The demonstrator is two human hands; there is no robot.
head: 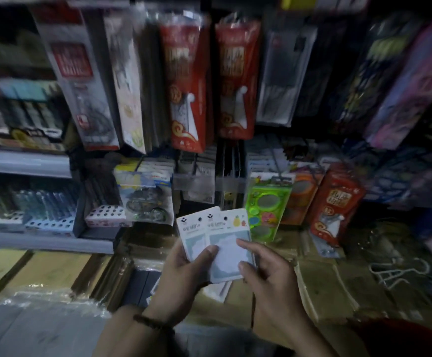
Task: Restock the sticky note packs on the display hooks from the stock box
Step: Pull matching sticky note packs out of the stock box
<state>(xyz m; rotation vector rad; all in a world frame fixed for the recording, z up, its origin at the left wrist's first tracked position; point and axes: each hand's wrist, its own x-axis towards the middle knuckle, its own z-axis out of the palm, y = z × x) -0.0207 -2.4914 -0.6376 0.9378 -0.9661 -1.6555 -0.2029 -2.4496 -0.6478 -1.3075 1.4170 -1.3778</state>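
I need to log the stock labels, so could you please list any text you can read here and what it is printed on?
No text can be read with certainty.
Sticky note packs, held in the left hand and the right hand: a small logo and one printed line, too blurred to read.
Red hanging packs: large characters, blurred.
Red box: characters on a white panel, blurred.

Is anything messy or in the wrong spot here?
Yes. A red pack leans tilted on the cardboard boxes instead of hanging, and white wire hooks lie loose there. The sticky note packs look fine.
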